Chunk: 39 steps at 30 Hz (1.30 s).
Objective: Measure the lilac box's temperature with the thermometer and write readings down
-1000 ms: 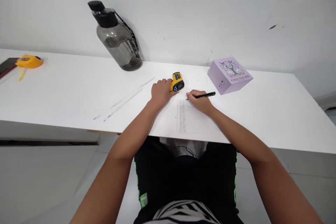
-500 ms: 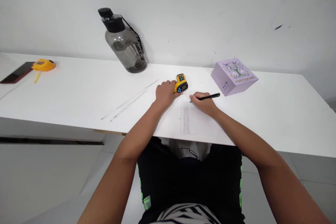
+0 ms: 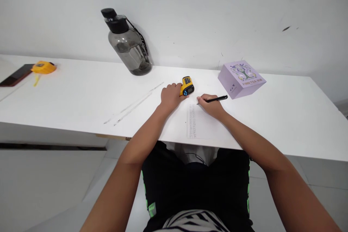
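Note:
My left hand [image 3: 171, 95] is closed round a yellow and black infrared thermometer [image 3: 187, 86], whose small screen and blue buttons face me; its handle is hidden by my fingers. In my right hand [image 3: 212, 106] I grip a black pen [image 3: 217, 99], tip pointing left at the top of a white sheet of paper [image 3: 206, 130]. Lines of handwriting run along the sheet's left side. My right hand rests on the paper's upper edge and covers part of it.
A grey water bottle [image 3: 130, 52] with a black lid stands near the wall. On the right sits a lilac tea box [image 3: 240, 79]. Far left, a yellow tape measure [image 3: 44, 67] lies by a dark flat object [image 3: 17, 76]. Grey streaks mark the white table [image 3: 87, 98].
The pen tip has shifted slightly up along the sheet, with my right hand. My left hand and the thermometer stay where they were. The whole view drifts very slightly.

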Available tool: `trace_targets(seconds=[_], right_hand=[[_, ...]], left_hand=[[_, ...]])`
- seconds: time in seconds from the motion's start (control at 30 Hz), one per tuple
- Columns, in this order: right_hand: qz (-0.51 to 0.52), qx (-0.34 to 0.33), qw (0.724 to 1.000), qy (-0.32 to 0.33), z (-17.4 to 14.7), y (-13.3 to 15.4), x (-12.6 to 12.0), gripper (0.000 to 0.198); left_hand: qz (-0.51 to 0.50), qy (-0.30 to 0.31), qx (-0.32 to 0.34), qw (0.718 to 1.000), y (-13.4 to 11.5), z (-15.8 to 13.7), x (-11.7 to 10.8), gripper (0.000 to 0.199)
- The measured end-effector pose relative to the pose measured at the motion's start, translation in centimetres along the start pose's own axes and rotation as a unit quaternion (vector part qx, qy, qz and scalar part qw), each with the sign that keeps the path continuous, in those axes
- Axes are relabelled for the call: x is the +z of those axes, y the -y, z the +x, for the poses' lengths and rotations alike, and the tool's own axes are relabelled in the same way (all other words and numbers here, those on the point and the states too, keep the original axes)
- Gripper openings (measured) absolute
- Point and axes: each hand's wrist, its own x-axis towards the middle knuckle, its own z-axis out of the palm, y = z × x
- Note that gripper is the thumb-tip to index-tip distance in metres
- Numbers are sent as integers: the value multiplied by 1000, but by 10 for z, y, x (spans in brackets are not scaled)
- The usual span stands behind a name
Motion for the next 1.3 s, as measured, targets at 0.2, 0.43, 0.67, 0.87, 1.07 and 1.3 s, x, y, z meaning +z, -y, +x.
trace_targets(seconds=[0.2,0.43,0.67,0.87,1.07,1.3], right_hand=[[-4,-2,1000,17,1,-2,0,38],[0,-4,1000,14,1,-1,0,39],[2,-7,1000,-2,1,-2,0,39],[3,-9,1000,-2,0,0,0,39],[1,-7,1000,-2,-1,1,-1,38],[-2,-6,1000,-16,-1,0,-1,38]], left_hand=[[-8,-3,1,1000,0,0,1,52],[6,3,0,1000,-1,0,-1,55],[-2,5,2,1000,0,0,-1,54],[1,5,2,1000,-1,0,-1,53],[5,0,4,1000,0,0,1,55],[7,6,6,1000,0,0,-1,55]])
